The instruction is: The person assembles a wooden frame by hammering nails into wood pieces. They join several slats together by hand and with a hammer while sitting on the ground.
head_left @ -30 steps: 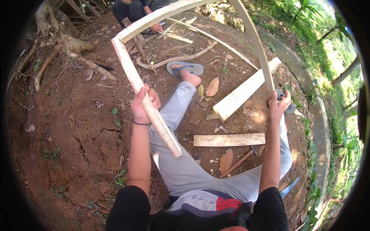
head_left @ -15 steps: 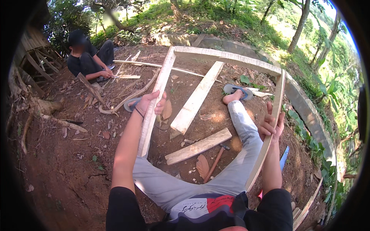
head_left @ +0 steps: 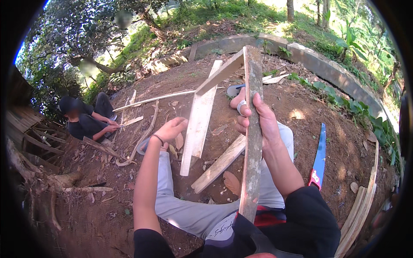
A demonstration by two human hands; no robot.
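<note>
A three-sided wooden frame of joined strips is tilted in front of me. My right hand (head_left: 260, 120) is closed around its bark-faced strip (head_left: 253, 163), which stands nearly upright before my right leg. From the top of that strip a crosspiece (head_left: 220, 73) runs to the pale left strip (head_left: 189, 142). My left hand (head_left: 171, 130) is beside the left strip, fingers loosely extended and apart, holding nothing. Behind the frame a pale plank (head_left: 206, 116) lies on the soil, and a shorter board (head_left: 218, 167) rests between my legs, partly hidden by the bark-faced strip.
A handsaw (head_left: 318, 155) with a blue blade and red handle lies to my right, near long wooden strips (head_left: 359, 215). At far left another person (head_left: 88, 118) sits holding a piece of wood. Roots (head_left: 47, 180) and a low concrete wall (head_left: 335, 71) edge the dirt.
The frame has turned so its right strip shows its bark face and its left strip has swung closer. My left hand has let go of the left strip. The hammer is now hidden.
</note>
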